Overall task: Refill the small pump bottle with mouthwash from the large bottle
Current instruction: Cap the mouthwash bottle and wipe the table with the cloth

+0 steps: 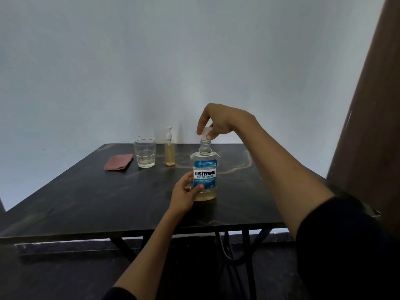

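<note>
The large mouthwash bottle (pixel 204 169) stands upright in the middle of the dark table (pixel 86 198); it has a blue label and a little yellowish liquid at the bottom. My left hand (pixel 184 193) grips its lower body from the left. My right hand (pixel 218 121) pinches the white cap (pixel 205 132) just above the bottle's open threaded neck, apart from it. The small pump bottle (pixel 169 151), with its white pump on and amber liquid inside, stands behind and to the left of the large bottle.
A clear glass tumbler (pixel 144 153) with a little liquid stands left of the pump bottle. A folded reddish cloth (pixel 118 161) lies further left. A white wall is behind the table, and a brown panel (pixel 368 105) rises at the right.
</note>
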